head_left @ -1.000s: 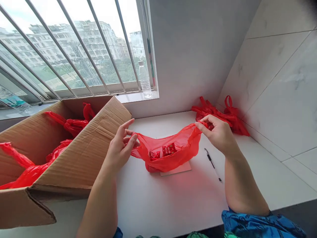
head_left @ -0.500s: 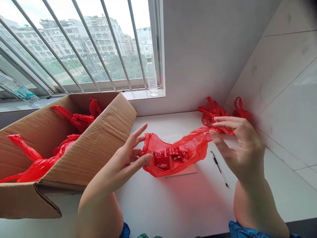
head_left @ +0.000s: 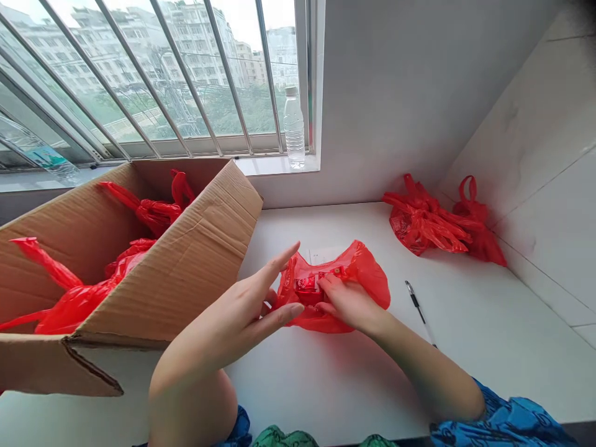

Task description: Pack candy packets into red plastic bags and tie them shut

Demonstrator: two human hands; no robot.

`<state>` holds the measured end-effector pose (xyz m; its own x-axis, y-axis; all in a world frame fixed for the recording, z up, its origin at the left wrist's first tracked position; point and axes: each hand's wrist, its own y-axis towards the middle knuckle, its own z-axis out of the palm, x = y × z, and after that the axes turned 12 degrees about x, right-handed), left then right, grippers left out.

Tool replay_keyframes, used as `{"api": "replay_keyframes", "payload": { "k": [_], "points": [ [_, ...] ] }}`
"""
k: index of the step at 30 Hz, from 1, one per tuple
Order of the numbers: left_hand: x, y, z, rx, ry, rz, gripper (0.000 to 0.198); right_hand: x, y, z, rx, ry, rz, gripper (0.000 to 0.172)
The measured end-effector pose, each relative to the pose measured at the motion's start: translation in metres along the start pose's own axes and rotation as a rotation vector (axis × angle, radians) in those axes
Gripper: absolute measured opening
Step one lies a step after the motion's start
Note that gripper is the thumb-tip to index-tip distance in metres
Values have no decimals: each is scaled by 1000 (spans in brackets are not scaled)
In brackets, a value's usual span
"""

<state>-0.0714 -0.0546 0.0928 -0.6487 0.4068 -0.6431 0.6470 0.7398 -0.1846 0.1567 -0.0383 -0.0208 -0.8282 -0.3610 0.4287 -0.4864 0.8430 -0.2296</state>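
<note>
The left hand stands at the left edge of an open red plastic bag, its thumb and index finger spread wide apart; the other fingers bend in against the bag, and whether they grip it cannot be told. The right hand reaches into the mouth of the bag with its fingers half curled over small red packets; whether it has hold of one is hidden. The bag sits on the white tabletop, between the two forearms, its right side standing up behind the right hand. To the right of the bag, near the right forearm, lies a pen. Beyond it, by the wall, two tied red bags rest against each other. To the left stands an open cardboard box with more red bags inside. At the back, a clear bottle stands upright on the windowsill beside a barred window, and another bottle lies tilted at the far left.
</note>
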Motion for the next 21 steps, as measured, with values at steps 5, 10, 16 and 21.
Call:
{"api": "replay_keyframes", "payload": {
  "k": [5, 10, 16, 21],
  "points": [
    [3, 3, -1, 28, 31, -46, 77, -3, -6, -12, 107, 68, -74, 9],
    [8, 5, -2, -36, 75, -81, 76, -12, -16, -17, 166, 51, 61, 25],
    [3, 6, 0, -24, 81, -75, 74, -6, 0, -9, -38, -171, 110, 11],
    [3, 6, 0, -38, 105, -68, 73, -5, 24, 8, -81, -180, -85, 37]
  ]
}}
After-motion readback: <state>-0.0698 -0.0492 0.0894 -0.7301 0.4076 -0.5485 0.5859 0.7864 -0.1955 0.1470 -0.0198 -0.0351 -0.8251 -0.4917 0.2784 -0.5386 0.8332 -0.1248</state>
